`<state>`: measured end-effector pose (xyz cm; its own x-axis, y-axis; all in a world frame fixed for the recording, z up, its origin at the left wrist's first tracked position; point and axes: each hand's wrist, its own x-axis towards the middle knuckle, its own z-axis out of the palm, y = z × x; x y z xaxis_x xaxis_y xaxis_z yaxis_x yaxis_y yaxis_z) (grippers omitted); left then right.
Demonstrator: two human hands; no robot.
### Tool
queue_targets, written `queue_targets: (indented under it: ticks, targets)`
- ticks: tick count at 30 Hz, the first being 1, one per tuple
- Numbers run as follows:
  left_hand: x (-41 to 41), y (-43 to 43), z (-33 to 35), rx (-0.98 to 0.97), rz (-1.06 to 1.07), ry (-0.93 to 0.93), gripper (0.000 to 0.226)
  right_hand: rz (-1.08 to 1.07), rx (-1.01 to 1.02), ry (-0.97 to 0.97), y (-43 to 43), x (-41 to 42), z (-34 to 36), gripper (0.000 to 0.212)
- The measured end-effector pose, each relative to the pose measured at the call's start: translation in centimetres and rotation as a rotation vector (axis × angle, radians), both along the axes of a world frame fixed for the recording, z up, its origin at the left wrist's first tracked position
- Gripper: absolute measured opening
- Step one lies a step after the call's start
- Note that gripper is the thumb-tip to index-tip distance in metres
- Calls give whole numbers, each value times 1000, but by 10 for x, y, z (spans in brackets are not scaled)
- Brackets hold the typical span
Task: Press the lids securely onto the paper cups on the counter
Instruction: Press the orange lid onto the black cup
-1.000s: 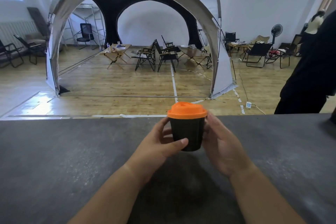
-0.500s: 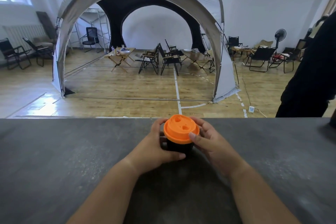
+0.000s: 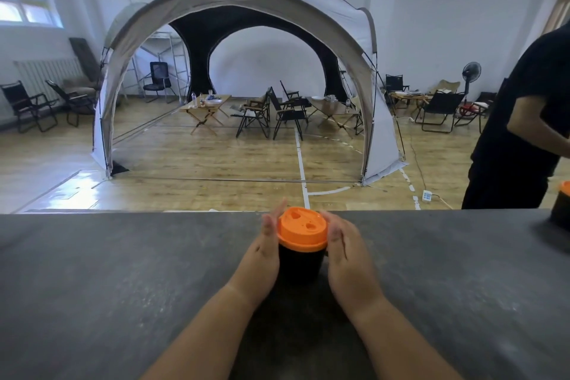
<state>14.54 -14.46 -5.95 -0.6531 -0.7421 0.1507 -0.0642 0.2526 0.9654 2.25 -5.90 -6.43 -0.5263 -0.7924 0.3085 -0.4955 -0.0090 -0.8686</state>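
Note:
A black paper cup [image 3: 300, 265] with an orange lid [image 3: 302, 230] on top stands upright on the grey counter [image 3: 123, 271], near its far edge. My left hand [image 3: 262, 256] is at the cup's left side and my right hand [image 3: 345, 253] at its right side. Both hands have straight fingers, not curled around the cup. The left palm lies close against the cup wall; a thin gap shows by the right one. A second black cup with an orange lid [image 3: 563, 210] stands at the counter's far right, cut off by the frame edge.
A person in black [image 3: 518, 133] stands behind the counter at the right, near the second cup. Beyond the counter lie a wooden floor, a large dome tent [image 3: 240, 9], folding chairs and small tables.
The cup, held up between both hands a second ago, now stands on the counter. My fingers have uncurled from the cup and lid and lie straight beside it.

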Motion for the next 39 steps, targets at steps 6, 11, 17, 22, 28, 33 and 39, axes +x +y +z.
queue_targets:
  ticks: [6,11,17,22,28,33,39]
  targets:
    - [3,4,6,-18,-74,-12,54,88,51,-67,-2,2,1,114]
    - [2,-5,-3,79,-45,27,60,80,64,-118,-3,0,5,81]
    - [-2,-11,2,57,23,-12,58,155,35,-306,-5,-7,0,48]
    - [-2,-8,-2,-42,-8,-10,45,178,70,-203,-6,-8,-5,84]
    - [-1,-10,-8,12,-17,17,49,86,85,-9,-5,-7,-5,75]
    - [3,-5,-5,-59,2,30,59,117,19,-133,-1,-2,-6,64]
    - [4,0,2,-105,-7,5,54,230,129,-130,-1,-7,0,84]
